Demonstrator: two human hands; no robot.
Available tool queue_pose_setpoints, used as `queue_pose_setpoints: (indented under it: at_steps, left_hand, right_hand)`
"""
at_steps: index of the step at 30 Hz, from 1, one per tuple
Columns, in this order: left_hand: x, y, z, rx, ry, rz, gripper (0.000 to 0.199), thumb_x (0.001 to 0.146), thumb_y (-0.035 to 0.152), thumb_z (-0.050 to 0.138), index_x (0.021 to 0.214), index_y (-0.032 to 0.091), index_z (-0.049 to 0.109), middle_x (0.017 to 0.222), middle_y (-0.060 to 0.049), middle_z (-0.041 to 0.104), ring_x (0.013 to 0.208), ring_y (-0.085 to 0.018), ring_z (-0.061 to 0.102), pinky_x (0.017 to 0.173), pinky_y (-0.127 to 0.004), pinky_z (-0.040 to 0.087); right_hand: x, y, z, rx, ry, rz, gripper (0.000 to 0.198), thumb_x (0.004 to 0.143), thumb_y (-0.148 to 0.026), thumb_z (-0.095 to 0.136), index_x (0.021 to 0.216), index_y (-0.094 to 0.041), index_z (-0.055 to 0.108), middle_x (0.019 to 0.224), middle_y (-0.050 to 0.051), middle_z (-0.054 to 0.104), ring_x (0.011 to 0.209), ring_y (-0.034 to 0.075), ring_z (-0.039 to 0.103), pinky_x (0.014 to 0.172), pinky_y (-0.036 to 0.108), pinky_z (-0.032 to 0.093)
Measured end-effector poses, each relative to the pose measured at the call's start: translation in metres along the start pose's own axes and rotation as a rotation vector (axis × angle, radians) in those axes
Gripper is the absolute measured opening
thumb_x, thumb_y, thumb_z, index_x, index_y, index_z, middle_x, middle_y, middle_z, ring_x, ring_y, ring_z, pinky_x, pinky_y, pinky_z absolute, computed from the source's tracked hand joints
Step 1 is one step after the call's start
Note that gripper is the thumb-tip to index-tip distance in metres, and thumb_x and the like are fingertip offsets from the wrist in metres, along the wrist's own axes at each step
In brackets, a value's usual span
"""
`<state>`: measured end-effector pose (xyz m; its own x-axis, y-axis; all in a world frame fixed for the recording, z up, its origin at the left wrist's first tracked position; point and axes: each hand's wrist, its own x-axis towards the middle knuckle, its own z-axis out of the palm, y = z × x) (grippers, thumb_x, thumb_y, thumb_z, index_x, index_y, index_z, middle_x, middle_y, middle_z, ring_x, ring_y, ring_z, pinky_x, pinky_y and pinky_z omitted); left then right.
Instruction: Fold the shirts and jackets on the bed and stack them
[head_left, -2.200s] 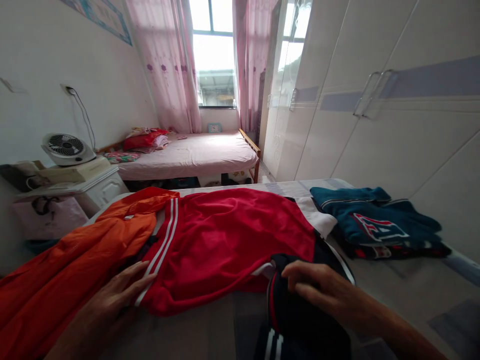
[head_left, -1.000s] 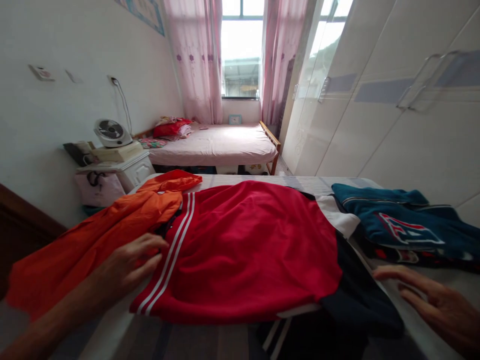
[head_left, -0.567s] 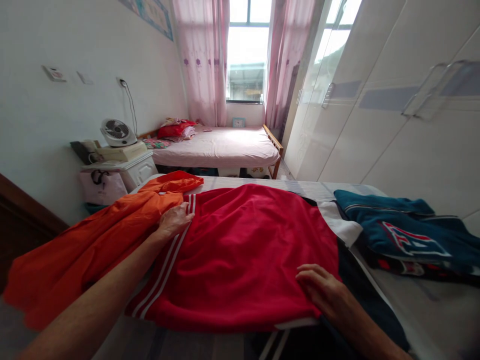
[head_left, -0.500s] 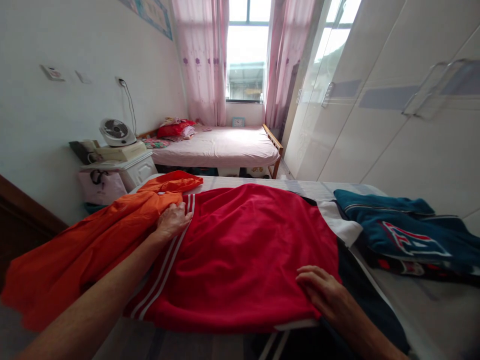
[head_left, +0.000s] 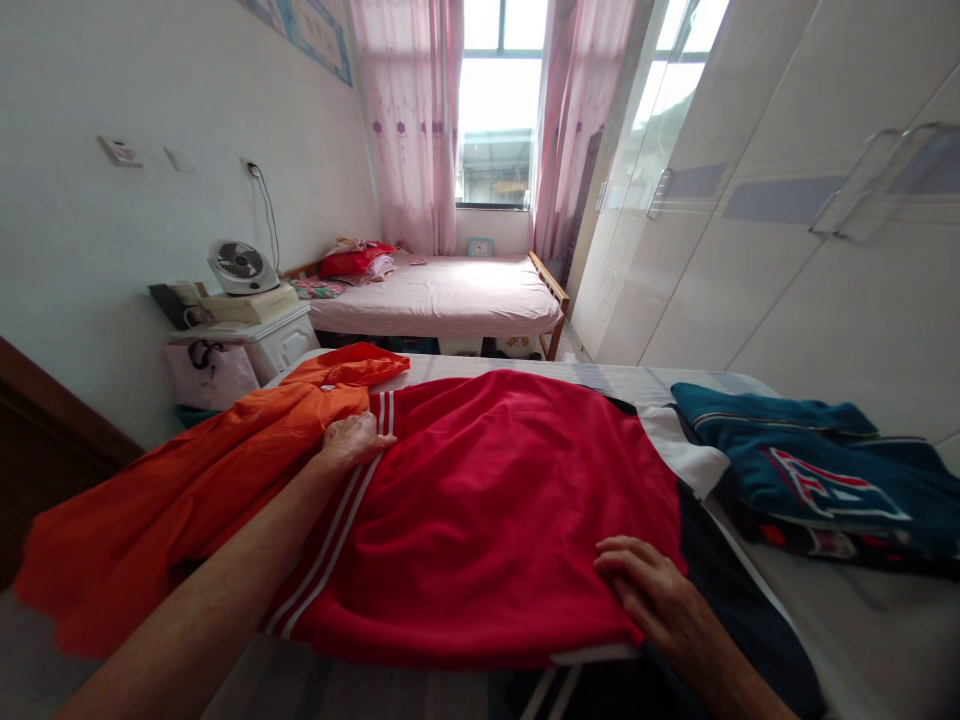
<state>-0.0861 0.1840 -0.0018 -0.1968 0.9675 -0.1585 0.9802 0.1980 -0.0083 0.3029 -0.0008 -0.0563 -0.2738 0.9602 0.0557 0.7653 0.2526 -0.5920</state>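
A red garment (head_left: 487, 510) with white double stripes along its left side lies spread over the bed in front of me. My left hand (head_left: 354, 440) is at its striped left edge, fingers curled against the cloth and thumb pointing right; the fingertips are partly hidden. Near the lower right of the red cloth, my right hand (head_left: 649, 585) rests with its fingers stretched out on the fabric. Dark and white parts (head_left: 686, 450) of clothing show along the right edge. An orange garment (head_left: 225, 480) lies to the left, partly under my left forearm.
Folded teal clothing (head_left: 817, 465) with a letter patch sits at the right. A white cabinet (head_left: 281, 340) bears a small fan (head_left: 241, 265), with a pink bag (head_left: 210, 375) beside it. Farther back are another bed (head_left: 457, 295) and a window; white wardrobes (head_left: 772, 260) line the right.
The view has shifted slightly. My left hand's fingers look more curled at the striped edge, with the thumb sticking out. My right hand stays in nearly the same place.
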Motion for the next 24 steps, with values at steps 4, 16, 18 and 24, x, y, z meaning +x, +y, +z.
queue_pose_setpoints:
  at_steps: [4, 16, 18, 24]
  left_hand:
    - [-0.003, -0.003, 0.004, -0.023, 0.079, 0.047, 0.032, 0.087, 0.037, 0.055, 0.11, 0.014, 0.058, 0.108, -0.007, 0.062, 0.094, -0.019, 0.06, 0.082, -0.04, 0.051]
    - [-0.047, -0.015, 0.022, 0.077, 0.533, 0.307, 0.045, 0.09, 0.03, 0.039, 0.131, 0.011, 0.046, 0.14, -0.021, 0.039, 0.127, -0.034, 0.041, 0.1, -0.047, 0.038]
    - [-0.058, -0.021, 0.039, 0.084, 0.577, 0.568, 0.048, 0.089, 0.037, 0.042, 0.133, 0.017, 0.047, 0.147, -0.015, 0.035, 0.135, -0.031, 0.031, 0.108, -0.046, 0.03]
    - [-0.09, -0.08, 0.079, 0.002, 0.511, 0.843, 0.049, 0.089, 0.036, 0.044, 0.138, 0.031, 0.042, 0.144, -0.004, 0.043, 0.128, -0.023, 0.046, 0.106, -0.039, 0.038]
  right_hand:
    - [-0.001, 0.0, 0.001, 0.002, 0.002, 0.015, 0.028, 0.09, -0.03, 0.04, 0.103, -0.024, 0.064, 0.12, 0.009, 0.058, 0.115, 0.023, 0.053, 0.099, 0.041, 0.041]
    - [0.0, -0.006, -0.003, 0.019, 0.018, -0.009, 0.027, 0.09, -0.029, 0.04, 0.099, -0.023, 0.065, 0.115, 0.009, 0.061, 0.112, 0.023, 0.055, 0.095, 0.039, 0.044]
    - [0.001, -0.01, -0.003, 0.02, 0.026, 0.0, 0.026, 0.09, -0.027, 0.04, 0.098, -0.022, 0.064, 0.116, 0.009, 0.061, 0.112, 0.022, 0.055, 0.095, 0.039, 0.044]
    - [-0.003, -0.024, -0.02, 0.087, 0.042, -0.006, 0.024, 0.089, -0.021, 0.041, 0.095, -0.021, 0.064, 0.114, 0.008, 0.062, 0.107, 0.019, 0.058, 0.095, 0.034, 0.045]
